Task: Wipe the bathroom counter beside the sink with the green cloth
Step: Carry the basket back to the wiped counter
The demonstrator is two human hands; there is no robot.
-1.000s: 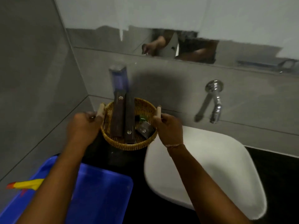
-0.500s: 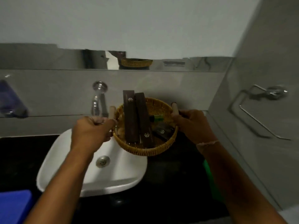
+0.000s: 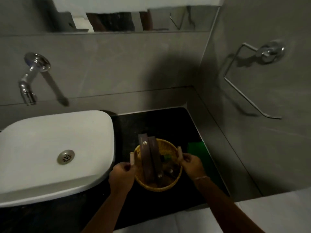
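My left hand (image 3: pixel 122 174) and right hand (image 3: pixel 190 163) each pinch 1 handle of the basket (image 3: pixel 158 185). I should set it level on the counter (image 3: pixel 151 121), left of the green cloth (image 3: pixel 196 148) at the right wall.

My right hand (image 3: pixel 190 163) and the basket (image 3: pixel 158 186) cover the left part of the green cloth (image 3: pixel 196 152) near the counter's (image 3: pixel 151 121) right edge. The small items low in the basket are too dark to identify. The sink (image 3: pixel 50 148) runs off the picture's left edge.
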